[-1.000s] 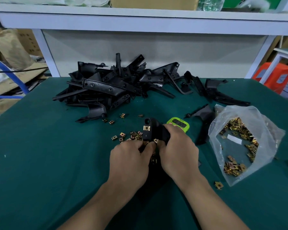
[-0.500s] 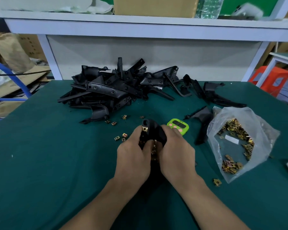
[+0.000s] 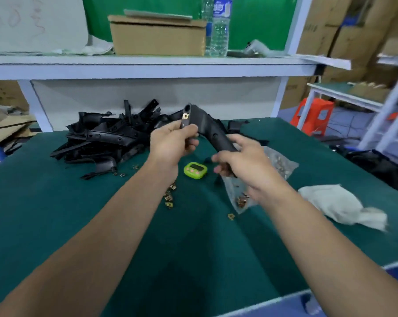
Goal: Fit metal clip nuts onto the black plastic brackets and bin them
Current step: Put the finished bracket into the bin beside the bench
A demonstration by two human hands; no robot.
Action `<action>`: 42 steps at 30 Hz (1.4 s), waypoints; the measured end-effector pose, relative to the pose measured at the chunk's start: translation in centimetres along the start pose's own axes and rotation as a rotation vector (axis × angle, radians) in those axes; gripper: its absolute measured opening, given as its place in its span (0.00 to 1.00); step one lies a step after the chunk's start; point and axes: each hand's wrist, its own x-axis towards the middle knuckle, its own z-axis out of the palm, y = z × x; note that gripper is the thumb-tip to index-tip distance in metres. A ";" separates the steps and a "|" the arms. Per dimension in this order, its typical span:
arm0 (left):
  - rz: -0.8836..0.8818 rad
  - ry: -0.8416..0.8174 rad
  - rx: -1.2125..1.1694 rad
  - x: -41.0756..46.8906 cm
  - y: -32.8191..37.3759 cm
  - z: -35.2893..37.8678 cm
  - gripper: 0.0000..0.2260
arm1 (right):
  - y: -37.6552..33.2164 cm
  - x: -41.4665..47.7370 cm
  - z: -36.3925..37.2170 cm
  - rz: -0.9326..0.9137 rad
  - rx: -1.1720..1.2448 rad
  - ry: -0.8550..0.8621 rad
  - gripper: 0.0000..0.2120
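Above the green table (image 3: 56, 225) I hold a black plastic bracket (image 3: 205, 124) in both hands. My left hand (image 3: 173, 143) grips its upper arm, where a brass clip nut (image 3: 185, 116) sits fitted. My right hand (image 3: 243, 161) grips the bracket's lower end. A pile of black brackets (image 3: 106, 138) lies at the back left. Loose clip nuts (image 3: 169, 197) lie under my left forearm. A clear bag of clip nuts (image 3: 278, 165) lies behind my right hand, partly hidden.
A green timer (image 3: 195, 170) sits between my hands on the table. A white cloth (image 3: 340, 207) lies at the right. A shelf above the table's back holds a cardboard box (image 3: 156, 35) and a water bottle (image 3: 219, 26). An orange stool (image 3: 312, 117) stands right.
Both hands lifted the bracket from the table up and away, and the view tilted upward. The fitted clip nut now faces me at the bracket's upper end.
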 end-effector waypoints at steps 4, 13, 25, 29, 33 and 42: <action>-0.057 -0.256 0.057 -1.7 0.9 8.3 0.05 | -0.7 -3.7 -8.3 0.116 0.378 0.170 0.12; -0.461 -0.682 0.102 -9.1 -4.7 29.0 0.04 | 4.7 -13.0 -25.8 0.237 0.837 0.518 0.16; -0.844 -0.747 -0.091 -6.5 -8.7 43.3 0.29 | 4.4 -1.1 -39.7 0.314 0.773 0.809 0.16; -0.725 -0.704 0.125 -3.7 -9.2 42.2 0.25 | 6.0 4.1 -37.2 0.536 0.440 0.815 0.33; -0.552 -0.657 0.223 -0.9 -10.5 39.6 0.09 | 7.1 5.6 -30.4 0.401 0.411 0.710 0.22; -0.447 -0.473 0.131 1.0 -6.1 33.2 0.07 | 3.4 5.1 -21.1 0.180 0.340 0.606 0.11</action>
